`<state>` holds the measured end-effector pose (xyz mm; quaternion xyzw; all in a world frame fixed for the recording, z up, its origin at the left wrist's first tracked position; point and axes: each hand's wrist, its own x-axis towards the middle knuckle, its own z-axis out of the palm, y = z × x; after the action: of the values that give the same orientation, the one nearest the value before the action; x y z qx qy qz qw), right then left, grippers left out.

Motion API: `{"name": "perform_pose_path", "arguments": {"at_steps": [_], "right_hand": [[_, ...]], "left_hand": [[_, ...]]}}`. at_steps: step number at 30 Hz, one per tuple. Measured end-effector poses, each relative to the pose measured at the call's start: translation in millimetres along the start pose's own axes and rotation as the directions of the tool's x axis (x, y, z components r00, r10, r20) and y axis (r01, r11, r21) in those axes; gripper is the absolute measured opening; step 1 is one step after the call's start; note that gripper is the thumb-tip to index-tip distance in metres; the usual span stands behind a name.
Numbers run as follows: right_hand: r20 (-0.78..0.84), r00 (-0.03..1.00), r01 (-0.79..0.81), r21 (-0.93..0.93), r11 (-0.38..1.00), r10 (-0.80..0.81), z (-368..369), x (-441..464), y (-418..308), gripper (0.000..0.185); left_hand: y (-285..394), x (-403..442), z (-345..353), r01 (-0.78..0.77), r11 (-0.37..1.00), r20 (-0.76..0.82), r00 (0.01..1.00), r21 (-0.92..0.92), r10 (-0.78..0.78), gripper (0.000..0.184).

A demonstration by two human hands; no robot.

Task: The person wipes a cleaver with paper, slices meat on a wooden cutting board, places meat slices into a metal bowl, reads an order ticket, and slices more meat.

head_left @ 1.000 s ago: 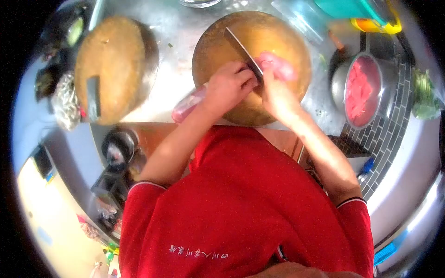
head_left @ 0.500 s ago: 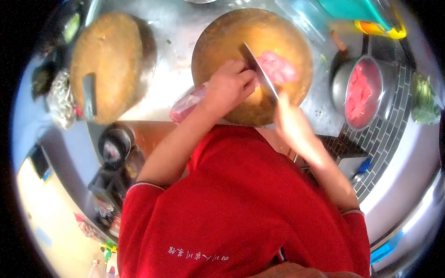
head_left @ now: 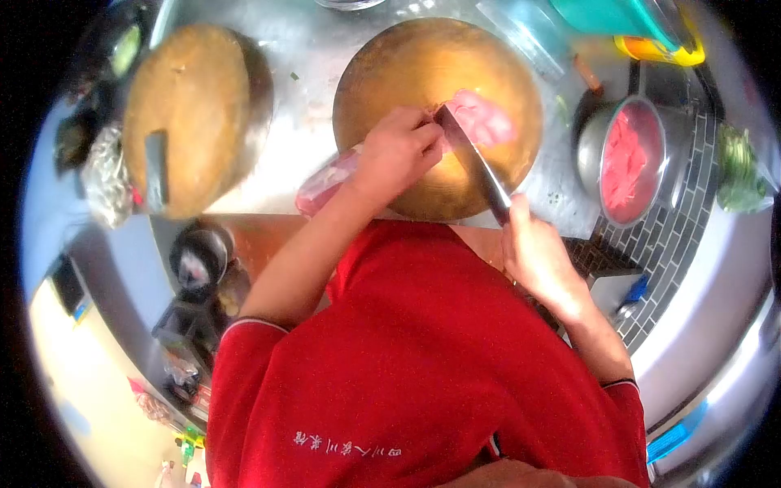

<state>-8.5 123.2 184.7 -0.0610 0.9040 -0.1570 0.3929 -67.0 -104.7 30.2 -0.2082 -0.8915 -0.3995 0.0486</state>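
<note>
My right hand (head_left: 537,248) is closed round the handle of a knife (head_left: 478,167), whose blade slants up and left over the round wooden board (head_left: 415,61). Curled fingers of my left hand (head_left: 399,154) press on a large piece of meat (head_left: 329,183), which extends from under that hand past the board's left edge. The blade's far end is beside my left fingertips. Pink slices of meat (head_left: 482,118) lie on the board to the right of the blade.
A second round board (head_left: 191,98) with a dark-bladed cleaver (head_left: 156,171) stands left. At right, a metal strainer (head_left: 633,215) holds red meat (head_left: 625,163) over a larger bowl. Beyond are a teal container (head_left: 618,16), a yellow object (head_left: 659,50) and bagged greens (head_left: 742,171).
My right hand has drawn the knife down and to the right, towards my body. My left hand has stayed on the meat almost unmoved.
</note>
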Motion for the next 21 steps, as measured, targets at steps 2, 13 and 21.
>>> {"name": "perform_pose_path", "arguments": {"at_steps": [2,13,21], "right_hand": [[-0.066,0.994,0.086,0.020,0.996,-0.084,12.3,18.8,4.7,0.037],[-0.294,0.942,0.266,0.371,0.890,-0.159,28.2,139.2,43.1,0.069],[-0.162,0.972,0.095,0.934,0.346,0.173,27.7,114.8,120.2,0.032]], "left_hand": [[-1.2,1.0,0.8,0.007,1.000,0.014,1.000,-0.010,-0.007,0.016],[8.6,11.6,-5.0,0.060,0.998,0.035,0.998,-0.017,-0.060,0.012],[12.9,7.5,-5.7,0.069,0.998,0.036,0.997,-0.002,-0.069,0.012]]}}
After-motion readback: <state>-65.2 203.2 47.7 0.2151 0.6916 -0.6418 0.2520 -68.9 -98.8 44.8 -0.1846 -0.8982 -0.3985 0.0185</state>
